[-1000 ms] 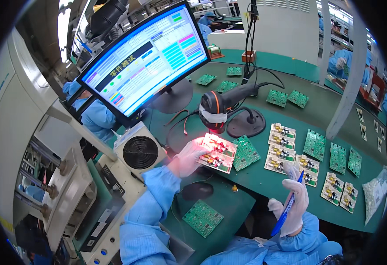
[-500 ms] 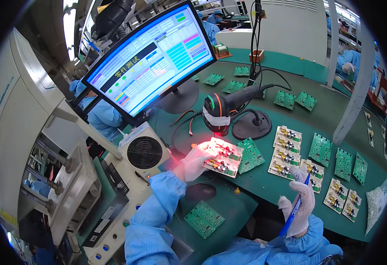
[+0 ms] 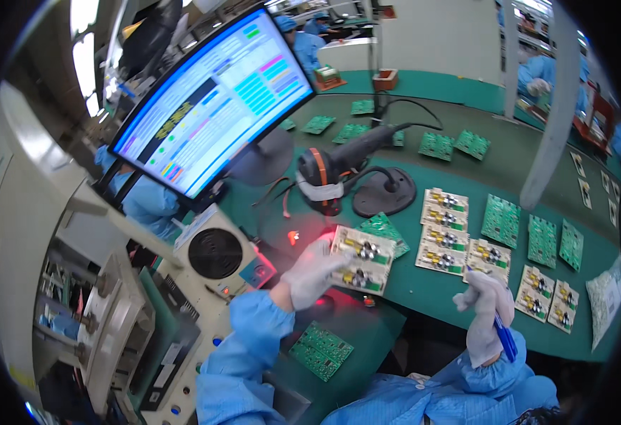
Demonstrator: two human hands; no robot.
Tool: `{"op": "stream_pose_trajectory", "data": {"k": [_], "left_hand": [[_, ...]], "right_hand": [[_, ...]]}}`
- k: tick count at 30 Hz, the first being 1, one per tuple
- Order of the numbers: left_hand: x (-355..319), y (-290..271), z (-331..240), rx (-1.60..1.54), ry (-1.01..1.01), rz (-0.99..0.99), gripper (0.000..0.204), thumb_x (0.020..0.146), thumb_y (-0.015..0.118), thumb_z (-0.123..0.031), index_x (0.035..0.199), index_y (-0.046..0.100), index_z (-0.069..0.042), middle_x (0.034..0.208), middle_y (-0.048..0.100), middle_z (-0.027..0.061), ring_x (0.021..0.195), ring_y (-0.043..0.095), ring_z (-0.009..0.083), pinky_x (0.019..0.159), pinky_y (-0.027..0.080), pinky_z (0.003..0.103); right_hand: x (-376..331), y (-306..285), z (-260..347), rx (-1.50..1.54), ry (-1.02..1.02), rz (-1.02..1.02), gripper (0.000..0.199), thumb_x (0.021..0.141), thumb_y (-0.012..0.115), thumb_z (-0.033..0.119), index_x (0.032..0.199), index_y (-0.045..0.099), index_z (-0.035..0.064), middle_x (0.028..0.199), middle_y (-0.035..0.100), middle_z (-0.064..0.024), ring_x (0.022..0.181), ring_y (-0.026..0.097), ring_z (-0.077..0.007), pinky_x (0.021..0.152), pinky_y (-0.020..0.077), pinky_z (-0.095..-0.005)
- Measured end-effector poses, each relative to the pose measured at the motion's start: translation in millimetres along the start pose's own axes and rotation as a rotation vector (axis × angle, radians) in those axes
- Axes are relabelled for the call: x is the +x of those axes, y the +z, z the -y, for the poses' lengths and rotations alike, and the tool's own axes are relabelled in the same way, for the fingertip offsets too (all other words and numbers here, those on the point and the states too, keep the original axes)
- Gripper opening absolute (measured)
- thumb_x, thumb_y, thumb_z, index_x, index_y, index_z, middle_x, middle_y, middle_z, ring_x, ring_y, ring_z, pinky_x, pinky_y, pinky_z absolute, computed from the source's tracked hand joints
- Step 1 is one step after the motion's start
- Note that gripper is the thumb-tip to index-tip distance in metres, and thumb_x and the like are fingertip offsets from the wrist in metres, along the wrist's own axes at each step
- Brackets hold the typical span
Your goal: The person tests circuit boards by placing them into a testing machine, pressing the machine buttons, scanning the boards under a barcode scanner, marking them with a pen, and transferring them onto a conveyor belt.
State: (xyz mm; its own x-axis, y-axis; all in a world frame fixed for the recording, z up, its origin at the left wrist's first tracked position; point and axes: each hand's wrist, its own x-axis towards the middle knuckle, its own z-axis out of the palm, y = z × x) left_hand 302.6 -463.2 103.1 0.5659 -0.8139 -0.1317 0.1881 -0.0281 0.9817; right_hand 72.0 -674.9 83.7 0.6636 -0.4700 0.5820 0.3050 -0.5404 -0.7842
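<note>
Under the scanner (image 3: 328, 177), left hand (image 3: 310, 273) grips board (image 3: 362, 260) edge.

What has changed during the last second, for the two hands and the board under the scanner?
Little changed. The left hand keeps holding the circuit board panel under the red light of the barcode scanner, perhaps shifted slightly. The right hand still grips the blue pen, raised above the table edge. The laid-out boards stayed.
</note>
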Motion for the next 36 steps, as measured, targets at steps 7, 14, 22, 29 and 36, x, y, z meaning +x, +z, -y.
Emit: {"op": "stream_pose_trajectory", "data": {"k": [7, 14, 22, 29, 36], "left_hand": [[-22, 97, -23, 0.092, -0.111, 0.075, 0.038, 0.095, 0.06, -0.019, 0.125, 0.049, 0.003, 0.112, 0.062, 0.0057, 0.101, 0.057, 0.0091, 0.086, 0.05, 0.028], [-28, 127, -33, 0.169, -0.112, 0.222, 0.054, 0.094, 0.064, -0.036, 0.125, 0.047, 0.006, 0.114, 0.061, 0.0102, 0.099, 0.058, 0.011, 0.085, 0.05, 0.029], [-26, 129, -25, 0.226, -0.131, 0.145, 0.06, 0.094, 0.064, -0.038, 0.127, 0.043, 0.008, 0.115, 0.059, 0.0115, 0.099, 0.058, 0.0113, 0.087, 0.051, 0.028], [-28, 128, -29, 0.091, -0.051, 0.139, 0.051, 0.099, 0.057, -0.022, 0.132, 0.031, 0.008, 0.124, 0.053, 0.0137, 0.112, 0.054, 0.0139, 0.095, 0.048, 0.032], [-32, 130, -20, 0.139, -0.055, 0.102, 0.054, 0.098, 0.061, -0.028, 0.129, 0.034, 0.007, 0.118, 0.057, 0.013, 0.103, 0.059, 0.0128, 0.09, 0.051, 0.031]], "right_hand": [[12, 0, 18, 0.201, 0.001, -0.026, 0.014, 0.097, 0.054, 0.008, 0.09, 0.045, 0.0003, 0.071, 0.061, -0.0126, 0.069, 0.069, -0.0187, 0.06, 0.056, -0.0295], [16, -8, 19, 0.017, -0.197, -0.066, 0.016, 0.09, 0.054, 0.0, 0.074, 0.05, 0.0021, 0.062, 0.057, -0.0066, 0.051, 0.06, -0.0158, 0.048, 0.0475, -0.0288], [18, -9, 13, -0.039, -0.172, -0.094, 0.019, 0.09, 0.052, 0.002, 0.072, 0.049, 0.0033, 0.06, 0.059, -0.0077, 0.05, 0.06, -0.0158, 0.049, 0.0482, -0.0283], [-5, -17, 19, 0.42, 0.038, 0.255, 0.013, 0.081, 0.055, 0.001, 0.069, 0.055, 0.0057, 0.062, 0.065, -0.0037, 0.05, 0.061, -0.0186, 0.053, 0.0508, -0.0297], [-11, 5, 16, -0.132, -0.232, -0.044, 0.009, 0.077, 0.06, 0.003, 0.069, 0.058, 0.0036, 0.067, 0.066, -0.006, 0.057, 0.065, -0.0208, 0.056, 0.051, -0.0314]]}}
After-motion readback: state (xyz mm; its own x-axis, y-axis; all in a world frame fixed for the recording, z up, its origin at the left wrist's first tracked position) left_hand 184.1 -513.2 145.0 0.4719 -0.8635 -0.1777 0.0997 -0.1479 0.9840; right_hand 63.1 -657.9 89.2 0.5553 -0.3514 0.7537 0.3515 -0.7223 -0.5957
